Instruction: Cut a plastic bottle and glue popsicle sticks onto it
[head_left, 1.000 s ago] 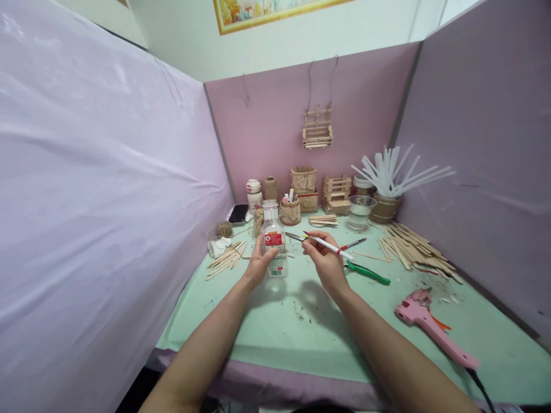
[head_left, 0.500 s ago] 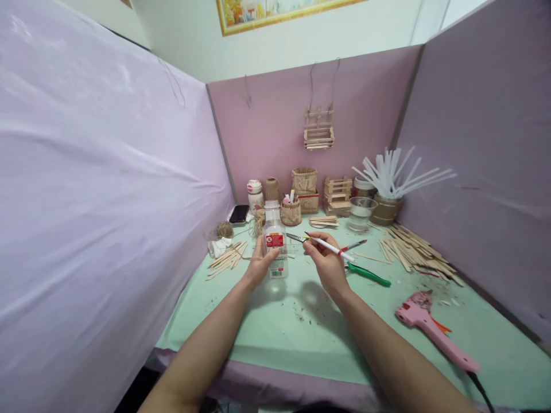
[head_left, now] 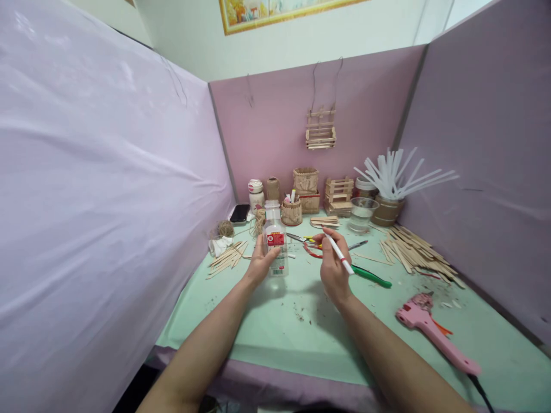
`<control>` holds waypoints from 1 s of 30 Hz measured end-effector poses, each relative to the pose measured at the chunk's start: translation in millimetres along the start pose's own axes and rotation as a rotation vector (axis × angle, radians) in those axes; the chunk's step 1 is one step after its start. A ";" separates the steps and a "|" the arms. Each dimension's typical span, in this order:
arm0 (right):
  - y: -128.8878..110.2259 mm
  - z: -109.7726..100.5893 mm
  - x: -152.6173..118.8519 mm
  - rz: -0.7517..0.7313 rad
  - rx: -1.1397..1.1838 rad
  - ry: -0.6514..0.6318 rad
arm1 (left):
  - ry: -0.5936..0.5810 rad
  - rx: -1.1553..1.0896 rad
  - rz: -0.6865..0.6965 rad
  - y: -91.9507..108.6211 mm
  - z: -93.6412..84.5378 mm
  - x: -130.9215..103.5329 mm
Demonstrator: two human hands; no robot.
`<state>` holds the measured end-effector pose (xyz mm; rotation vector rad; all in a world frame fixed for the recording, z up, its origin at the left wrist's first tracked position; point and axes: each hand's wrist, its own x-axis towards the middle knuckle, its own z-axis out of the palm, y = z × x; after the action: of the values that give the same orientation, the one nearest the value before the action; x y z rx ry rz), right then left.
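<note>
A clear plastic bottle (head_left: 278,223) with a red and white label stands upright in the grip of my left hand (head_left: 260,263), thumb across the label. My right hand (head_left: 336,267) is closed on a white marker pen (head_left: 339,252) with a red band; its dark tip points up and away from me. The pen and the bottle are apart. Behind the right hand lie scissors (head_left: 297,237), partly hidden, and red-handled and green-handled pliers (head_left: 372,276). A grey pen (head_left: 358,245) lies just beyond that hand.
A pink glue gun (head_left: 434,330) lies at the right, with its cord at the front edge. Wooden sticks (head_left: 419,252) are spread behind it, more sticks (head_left: 227,259) at left. Along the back stand a cup of water (head_left: 362,215), a stick-covered pen holder (head_left: 291,212) and a phone (head_left: 240,213).
My right hand has moved right, away from the bottle, and the pen has turned steeper. The red handle beneath it now shows. My left hand and the bottle stay almost still.
</note>
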<state>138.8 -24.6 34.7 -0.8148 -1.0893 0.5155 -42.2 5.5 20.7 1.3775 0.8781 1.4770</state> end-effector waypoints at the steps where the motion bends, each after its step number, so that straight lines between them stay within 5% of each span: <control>1: -2.1 -1.0 -1.3 -0.087 -0.044 0.009 | 0.003 0.018 0.014 0.9 0.6 -0.1; 5: -10.2 -4.9 -4.3 -0.450 -0.243 -0.009 | -0.010 0.056 0.058 1.4 2.1 -0.4; 8: -15.5 -4.5 -6.0 -0.550 -0.275 -0.109 | -0.018 0.094 0.082 0.9 3.2 -1.5; 17: -12.5 7.2 -17.7 -0.541 -0.265 -0.283 | -0.081 0.323 0.169 -3.8 5.4 -5.3; 30: -8.7 7.2 -18.9 -0.533 -0.307 -0.317 | -0.108 0.322 0.201 -7.8 5.5 -6.1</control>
<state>124.6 -41.2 32.4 -0.6776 -1.6419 0.0220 -35.8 2.0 12.0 1.8110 0.9609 1.4369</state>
